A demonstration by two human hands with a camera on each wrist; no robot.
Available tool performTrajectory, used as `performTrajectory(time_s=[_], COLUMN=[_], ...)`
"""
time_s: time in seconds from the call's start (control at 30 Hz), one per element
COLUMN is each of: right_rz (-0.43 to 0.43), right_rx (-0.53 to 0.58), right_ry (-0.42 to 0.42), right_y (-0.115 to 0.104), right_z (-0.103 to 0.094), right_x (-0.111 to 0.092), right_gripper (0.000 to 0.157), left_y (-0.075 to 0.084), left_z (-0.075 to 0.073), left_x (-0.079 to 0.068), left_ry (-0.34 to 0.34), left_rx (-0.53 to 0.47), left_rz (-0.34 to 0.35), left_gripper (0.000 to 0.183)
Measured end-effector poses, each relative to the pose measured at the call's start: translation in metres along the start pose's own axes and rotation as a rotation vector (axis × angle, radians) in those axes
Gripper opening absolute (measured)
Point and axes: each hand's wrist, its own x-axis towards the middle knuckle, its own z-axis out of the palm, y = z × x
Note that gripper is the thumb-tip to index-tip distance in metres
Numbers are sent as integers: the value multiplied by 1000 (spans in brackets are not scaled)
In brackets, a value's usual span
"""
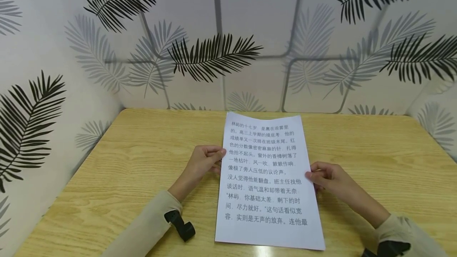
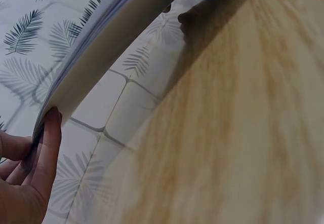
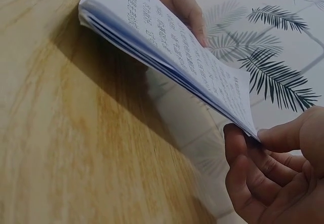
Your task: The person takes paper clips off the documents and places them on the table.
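Observation:
A stack of white paper sheets (image 1: 265, 181) printed with Chinese text is held above the table, tilted, its upper edge bowed slightly. My left hand (image 1: 201, 165) pinches the left edge, thumb on top and fingers beneath. On the right edge, a little lower down, my right hand (image 1: 332, 177) pinches it the same way. Several layered sheets (image 3: 167, 64) show along the side in the right wrist view, with the left hand (image 3: 182, 6) at the far edge. From the left wrist view the underside of the stack (image 2: 101, 72) is visible, with fingertips (image 2: 52, 120) against it.
The light wood-grain table (image 1: 143, 142) stretches out on both sides of the paper. Behind it stands a wall (image 1: 250, 82) with a leaf pattern, which continues on the left and right. A black wrist mount (image 1: 180, 225) sits on the left sleeve (image 1: 150, 217).

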Motion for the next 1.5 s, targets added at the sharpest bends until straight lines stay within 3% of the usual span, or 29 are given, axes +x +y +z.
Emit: performTrajectory(time_s=[0.2, 0.53, 0.87, 1.5], right_rz=[1, 15, 19, -11], right_rx=[2, 2, 5, -65], right_ry=[-7, -13, 0, 47], right_y=[1, 6, 7, 6], right_z=[1, 4, 6, 8], right_x=[1, 1, 2, -1], right_gripper=[22, 23, 22, 22], left_y=[-2, -4, -5, -8], left_z=[0, -1, 1, -2], left_x=[0, -2, -1, 1], left_ry=[8, -40, -45, -99], left_rx=[-8, -7, 14, 48], left_rz=[-16, -27, -82, -74], left_gripper=[23, 24, 23, 26])
